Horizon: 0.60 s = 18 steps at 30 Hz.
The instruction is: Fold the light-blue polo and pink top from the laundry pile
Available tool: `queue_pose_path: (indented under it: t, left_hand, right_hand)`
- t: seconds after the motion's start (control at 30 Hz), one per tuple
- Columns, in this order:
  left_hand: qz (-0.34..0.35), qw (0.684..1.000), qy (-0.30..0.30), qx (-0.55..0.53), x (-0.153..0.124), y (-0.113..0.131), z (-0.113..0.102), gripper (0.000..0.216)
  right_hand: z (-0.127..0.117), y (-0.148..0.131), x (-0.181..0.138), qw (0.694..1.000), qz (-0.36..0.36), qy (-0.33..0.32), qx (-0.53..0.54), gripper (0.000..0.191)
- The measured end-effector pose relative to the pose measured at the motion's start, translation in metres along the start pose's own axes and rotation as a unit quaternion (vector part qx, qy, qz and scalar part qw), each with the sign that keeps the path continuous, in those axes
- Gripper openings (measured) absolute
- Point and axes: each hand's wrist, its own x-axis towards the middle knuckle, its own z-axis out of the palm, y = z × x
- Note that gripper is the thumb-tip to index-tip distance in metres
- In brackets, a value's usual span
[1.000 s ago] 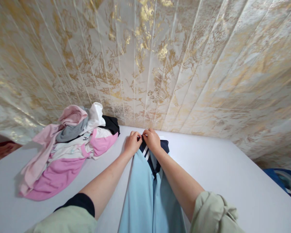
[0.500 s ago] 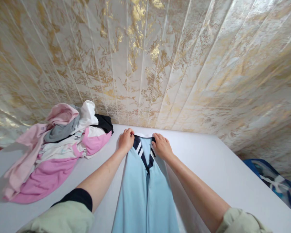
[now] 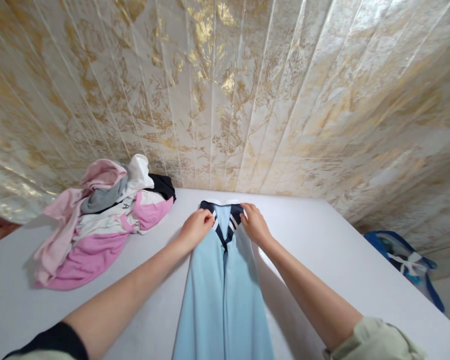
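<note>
A light blue garment (image 3: 206, 300) lies lengthwise on the white table, its far end a V-shaped navy collar with white stripes. My left hand (image 3: 197, 227) is closed, with thumb and finger pinching the left side of the collar near the stripes. On the opposite side, my right hand (image 3: 257, 225) holds the collar's right corner between thumb and fingers. The garment's near end runs out of the bottom of the view.
To the left is a loose pile of clothes (image 3: 93, 255) in pink, white, grey and black. A clear bag with blue trim (image 3: 405, 265) sits beyond the right edge of the table (image 3: 322, 260). A gold-patterned curtain (image 3: 210, 110) hangs behind the table.
My left hand has shifted from the collar's far left corner nearer to me, onto its striped side. The right hand stays at the right corner. The view has turned slightly.
</note>
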Motion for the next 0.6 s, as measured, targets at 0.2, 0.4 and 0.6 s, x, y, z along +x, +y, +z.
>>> queue_pose_path:
  t: [0.2, 0.4, 0.6]
  left_hand:
    - [-0.022, 0.990, -0.096, 0.098, -0.045, 0.054, 0.022, 0.020]
    - [-0.046, 0.991, -0.074, 0.106, -0.046, 0.051, 0.030, 0.008]
    - [-0.011, 0.998, -0.039, 0.049, -0.054, 0.034, 0.031, 0.011]
  right_hand:
    - [0.008, -0.026, -0.065, 0.997, -0.021, -0.051, -0.048, 0.049]
    - [0.010, -0.031, -0.076, 0.994, 0.036, -0.079, -0.072, 0.051]
    - [0.013, -0.030, -0.079, 0.994, 0.047, -0.064, -0.073, 0.050]
